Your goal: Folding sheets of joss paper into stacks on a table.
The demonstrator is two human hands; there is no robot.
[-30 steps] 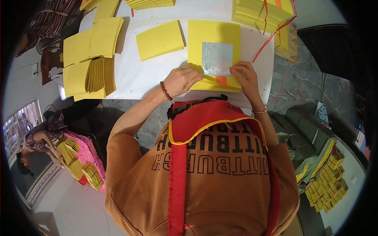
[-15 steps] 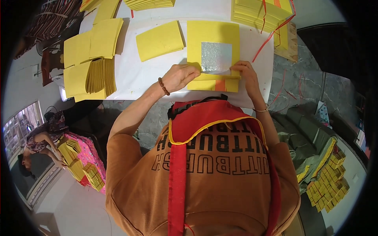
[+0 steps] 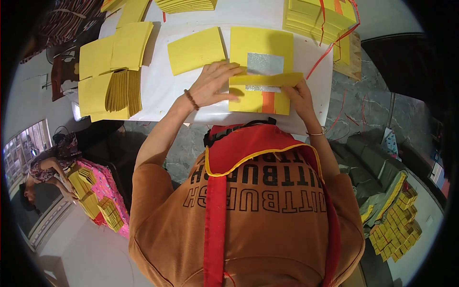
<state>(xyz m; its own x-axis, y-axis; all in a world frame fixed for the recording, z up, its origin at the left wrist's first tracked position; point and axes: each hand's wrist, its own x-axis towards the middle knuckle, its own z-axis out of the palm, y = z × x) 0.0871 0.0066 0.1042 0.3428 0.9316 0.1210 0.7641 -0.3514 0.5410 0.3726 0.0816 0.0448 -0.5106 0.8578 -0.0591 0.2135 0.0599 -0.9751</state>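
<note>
Hands (image 3: 216, 83) at yellow paper (image 3: 260, 38): silver patch (image 3: 265, 62) above raised flap (image 3: 267, 80), orange strip (image 3: 268, 102) below.

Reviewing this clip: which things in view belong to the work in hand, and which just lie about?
Work in hand:
yellow sheet, held by the right hand
silver square on it
stacked yellow sheets, probably

Apparently lying about:
red strips on the floor
striped cloth

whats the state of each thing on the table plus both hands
yellow sheet: near edge raised into a flap
silver patch: partly covered by the flap
orange patch: uncovered, nearer the person
left hand: open, at the flap's left end
right hand: pinching the flap's right end
folded yellow paper: lying apart, slightly curved
fanned yellow bundle: edges spread
red strip: loose end on the table
</note>
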